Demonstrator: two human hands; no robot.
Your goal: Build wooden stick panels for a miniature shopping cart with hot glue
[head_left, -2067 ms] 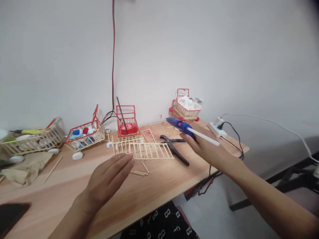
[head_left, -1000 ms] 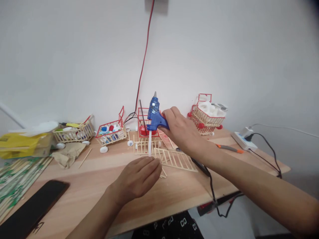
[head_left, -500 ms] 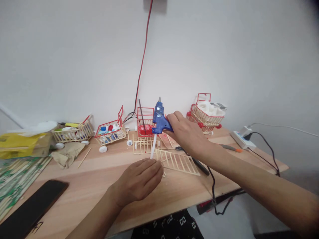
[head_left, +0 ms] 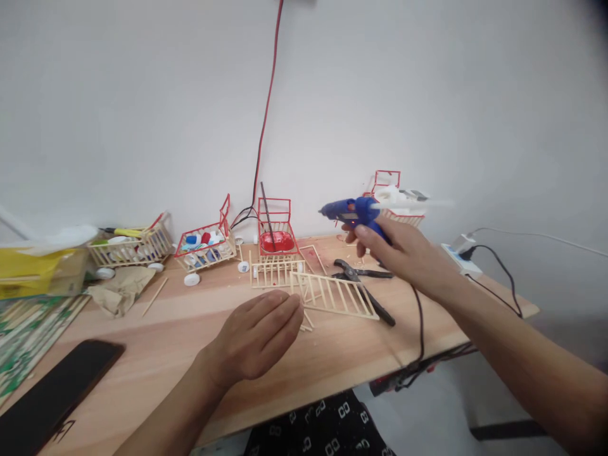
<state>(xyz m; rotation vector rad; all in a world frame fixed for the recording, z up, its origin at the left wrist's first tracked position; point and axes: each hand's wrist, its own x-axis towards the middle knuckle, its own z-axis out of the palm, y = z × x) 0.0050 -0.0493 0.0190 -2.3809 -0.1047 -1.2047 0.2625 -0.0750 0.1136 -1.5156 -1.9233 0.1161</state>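
Observation:
My right hand (head_left: 392, 250) is wrapped around the handle of a blue glue gun (head_left: 349, 212), held above the table. Its nozzle points left, and a white glue stick (head_left: 408, 205), blurred by motion, sticks out of its back end. Low over the table, my left hand (head_left: 261, 332) has its fingers pressed together and curled; whatever they pinch is hidden. Just beyond those fingertips lies a ladder-like panel of thin wooden sticks (head_left: 337, 296). A second stick panel (head_left: 273, 274) is behind it, and pliers (head_left: 365, 288) lie partly under the first panel.
Small stick carts (head_left: 206, 250) with bottle-cap wheels stand along the wall, one with a red pot (head_left: 276, 241). A phone (head_left: 66, 392), stick bundles (head_left: 38, 335) and brown paper (head_left: 121, 290) are at left. A power strip (head_left: 463, 258) sits right; the gun's cord (head_left: 420, 323) hangs over the edge.
The glue gun has turned from nozzle-up to nozzle-left and moved right, its glue stick swinging away from my left hand. More of the pliers now shows. My left hand stays nearly in place.

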